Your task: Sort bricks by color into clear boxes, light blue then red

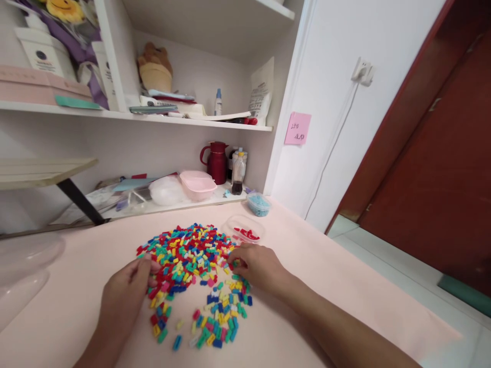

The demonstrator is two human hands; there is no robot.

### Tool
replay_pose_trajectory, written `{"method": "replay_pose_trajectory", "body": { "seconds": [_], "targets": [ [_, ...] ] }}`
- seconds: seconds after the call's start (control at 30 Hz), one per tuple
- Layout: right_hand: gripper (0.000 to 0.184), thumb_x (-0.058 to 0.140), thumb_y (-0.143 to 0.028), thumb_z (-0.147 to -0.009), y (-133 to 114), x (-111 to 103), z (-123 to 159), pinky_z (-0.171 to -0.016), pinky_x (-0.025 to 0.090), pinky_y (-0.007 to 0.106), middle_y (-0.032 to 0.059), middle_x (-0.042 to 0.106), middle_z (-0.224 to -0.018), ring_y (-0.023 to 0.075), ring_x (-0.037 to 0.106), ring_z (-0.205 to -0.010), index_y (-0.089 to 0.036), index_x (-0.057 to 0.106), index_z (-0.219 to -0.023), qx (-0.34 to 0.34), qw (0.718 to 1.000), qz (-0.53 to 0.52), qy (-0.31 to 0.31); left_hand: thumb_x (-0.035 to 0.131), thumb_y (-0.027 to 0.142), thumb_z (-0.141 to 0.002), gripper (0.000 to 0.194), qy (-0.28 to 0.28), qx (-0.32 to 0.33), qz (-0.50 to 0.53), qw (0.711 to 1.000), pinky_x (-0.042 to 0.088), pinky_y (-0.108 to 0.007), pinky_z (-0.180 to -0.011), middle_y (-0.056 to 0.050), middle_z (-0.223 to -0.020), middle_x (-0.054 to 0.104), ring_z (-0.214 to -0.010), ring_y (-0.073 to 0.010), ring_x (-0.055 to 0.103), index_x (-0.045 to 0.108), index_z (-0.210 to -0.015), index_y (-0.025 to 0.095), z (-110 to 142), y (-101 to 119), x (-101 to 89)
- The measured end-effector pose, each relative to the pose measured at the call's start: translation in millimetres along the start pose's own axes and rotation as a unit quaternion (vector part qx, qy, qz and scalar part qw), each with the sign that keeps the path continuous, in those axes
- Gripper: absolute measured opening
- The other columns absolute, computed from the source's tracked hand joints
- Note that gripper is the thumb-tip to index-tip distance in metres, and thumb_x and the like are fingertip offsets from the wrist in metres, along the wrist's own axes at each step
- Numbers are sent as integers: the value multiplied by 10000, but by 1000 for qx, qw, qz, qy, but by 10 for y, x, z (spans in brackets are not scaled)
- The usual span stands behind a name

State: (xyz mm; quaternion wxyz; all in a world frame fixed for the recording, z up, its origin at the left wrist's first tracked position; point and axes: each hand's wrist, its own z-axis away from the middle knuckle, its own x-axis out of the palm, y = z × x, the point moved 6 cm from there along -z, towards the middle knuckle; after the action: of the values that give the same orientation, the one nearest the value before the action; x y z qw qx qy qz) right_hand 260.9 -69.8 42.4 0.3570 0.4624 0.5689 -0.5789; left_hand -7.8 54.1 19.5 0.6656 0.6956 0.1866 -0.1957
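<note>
A wide heap of small plastic building bricks (192, 250) in red, blue, green, yellow and white lies spread on the pale pink tabletop (291, 327). At the heap's left edge is my left hand (128, 286), its fingers curled in and thumb against them; whatever is between them is hidden. My right hand (257, 263) reaches over the right edge of the heap, fingertips bent down and pinched together among the bricks. What those fingertips hold cannot be made out. Just beyond this hand sits a clear shallow container (230, 225) with several red bricks (247, 234) in it.
A clear tub of light blue pieces (258, 203) stands behind the container. Along the back are a pink lidded box (197, 185), a dark red jug (217, 162) and a bottle of dark liquid (238, 174). Transparent plastic lids (23, 271) lie at left.
</note>
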Motion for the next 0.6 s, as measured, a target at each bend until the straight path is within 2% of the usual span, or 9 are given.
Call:
{"method": "replay_pose_trajectory", "body": {
  "seconds": [0.2, 0.4, 0.6],
  "targets": [
    [331, 674, -256, -793, 11, 35, -16, -648, 356, 245, -40, 714, -915, 156, 620, -800, -420, 718, -1077, -9, 1000, -22, -8, 470, 548, -721, 381, 6, 9, 10, 1000, 438, -306, -625, 17, -542, 647, -615, -220, 610, 658, -754, 217, 38, 52, 0],
    [292, 659, -241, -813, -24, 93, -34, -759, 411, 264, -17, 722, -1072, 188, 643, -968, -365, 728, -1069, -28, 999, -34, 7, 476, 531, -708, 366, 8, 2, 16, 1000, 437, -296, -609, 10, -537, 648, -604, -217, 607, 664, -733, 217, 76, 99, -7],
    [216, 650, -162, -788, -47, 133, -50, -708, 385, 247, -34, 741, -980, 160, 648, -875, -306, 732, -928, -28, 998, -60, 10, 458, 538, -721, 376, 6, 6, 1, 1000, 428, -295, -611, 13, -537, 645, -610, -217, 606, 659, -741, 221, 58, 84, 3]
  ]
}}
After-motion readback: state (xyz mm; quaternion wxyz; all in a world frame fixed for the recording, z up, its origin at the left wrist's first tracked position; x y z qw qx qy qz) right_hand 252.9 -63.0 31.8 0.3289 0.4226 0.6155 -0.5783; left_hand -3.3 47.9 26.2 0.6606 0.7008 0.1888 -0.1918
